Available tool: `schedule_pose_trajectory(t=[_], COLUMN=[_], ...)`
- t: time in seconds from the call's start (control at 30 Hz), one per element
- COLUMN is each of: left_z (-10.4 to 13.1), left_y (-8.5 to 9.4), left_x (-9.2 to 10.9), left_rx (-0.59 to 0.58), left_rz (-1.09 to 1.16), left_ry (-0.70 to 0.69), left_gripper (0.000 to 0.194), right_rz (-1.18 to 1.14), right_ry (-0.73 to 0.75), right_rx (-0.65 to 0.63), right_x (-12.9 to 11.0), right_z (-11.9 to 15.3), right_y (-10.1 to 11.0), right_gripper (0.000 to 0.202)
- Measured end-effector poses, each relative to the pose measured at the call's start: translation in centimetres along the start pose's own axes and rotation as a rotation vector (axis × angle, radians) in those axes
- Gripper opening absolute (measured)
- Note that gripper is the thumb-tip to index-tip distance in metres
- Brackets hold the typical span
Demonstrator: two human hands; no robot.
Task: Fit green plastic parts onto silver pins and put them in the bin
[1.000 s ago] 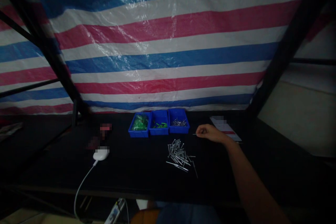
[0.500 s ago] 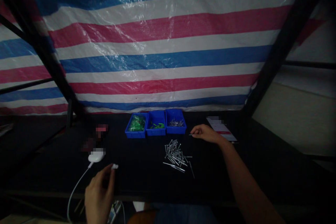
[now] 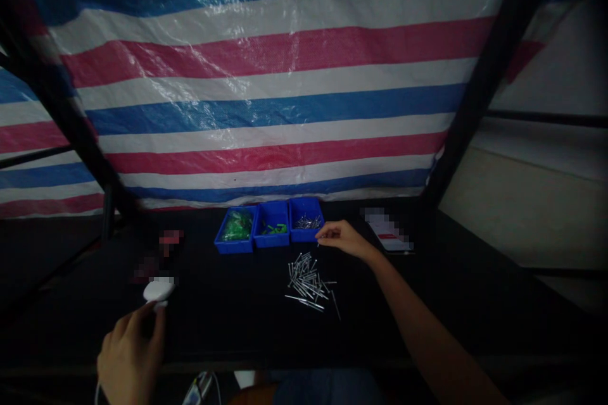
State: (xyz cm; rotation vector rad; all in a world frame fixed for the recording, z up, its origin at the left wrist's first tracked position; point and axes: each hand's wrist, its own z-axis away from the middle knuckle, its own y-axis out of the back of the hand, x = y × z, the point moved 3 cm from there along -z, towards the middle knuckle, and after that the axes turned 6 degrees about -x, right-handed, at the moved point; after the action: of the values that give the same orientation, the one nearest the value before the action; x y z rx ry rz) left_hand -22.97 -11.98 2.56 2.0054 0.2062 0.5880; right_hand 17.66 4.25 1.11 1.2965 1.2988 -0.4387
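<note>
My left hand (image 3: 130,351) is at the front left, thumb and fingertips pinched on a small white piece (image 3: 160,305). It is just in front of a rounded white device (image 3: 159,289); whether they touch I cannot tell. My right hand (image 3: 344,237) is low over the table, beside the right-hand blue bin (image 3: 306,235) that contains small metal pieces. Its fingers are closed on a thin metal pin (image 3: 318,243), mostly hidden by the fingertips. In front of that hand lies a loose pile of long metal nails (image 3: 306,278).
A middle blue bin (image 3: 272,241) has green plastic pieces in it; the left blue bin (image 3: 234,247) holds a bag of green pieces. A phone-like slab (image 3: 392,231) lies at right. Black frame posts (image 3: 468,95) and a striped tarp (image 3: 285,101) stand behind the table.
My right hand has moved left, close to the right-hand bin, with the pin. My left hand has moved left to the white device, carrying the small white piece. The view has turned slightly right.
</note>
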Motion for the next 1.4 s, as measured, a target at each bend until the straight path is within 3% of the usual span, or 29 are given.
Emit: schedule_pose_trajectory(t=[0.1,0.17,0.33,0.43,0.57,0.7,1.23,1.4], left_z=[0.3,0.4,0.6,0.9,0.7,0.4,0.1,0.1], left_y=[-0.1,-0.5,-2.3,-4.2,-6.8,-8.0,-10.1,-10.3], left_x=[2.0,4.8,15.3,21.3,25.7,26.8,25.2,25.2], left_rx=[0.1,0.082,-0.213,-0.418,-0.524,-0.524,-0.511,-0.563], left_rz=[0.013,0.198,0.693,0.85,0.89,0.911,1.057,1.074], left_ry=[-0.138,-0.289,-0.586,-0.723,-0.79,-0.816,-0.705,-0.701], left_gripper=[0.042,0.036,0.024,0.024,0.025,0.02,0.017,0.021], right_rz=[0.037,0.058,0.057,0.007,-0.129,-0.212,-0.202,-0.221], right_ry=[0.037,0.074,0.09,0.065,0.106,0.123,0.165,0.16], right_rx=[-0.003,0.009,0.086,0.185,0.265,0.287,0.292,0.323], right_x=[-0.3,-0.6,-1.0,-1.2,-1.8,-2.4,-2.4,-2.4], right_z=[-0.2,-0.2,-0.2,-0.3,-0.4,-0.5,-0.6,-0.7], right_y=[-0.5,-0.5,-0.5,-0.5,-0.8,-1.3,-3.0,-2.8], right_gripper=[0.017,0.016,0.021,0.03,0.036,0.039,0.029,0.028])
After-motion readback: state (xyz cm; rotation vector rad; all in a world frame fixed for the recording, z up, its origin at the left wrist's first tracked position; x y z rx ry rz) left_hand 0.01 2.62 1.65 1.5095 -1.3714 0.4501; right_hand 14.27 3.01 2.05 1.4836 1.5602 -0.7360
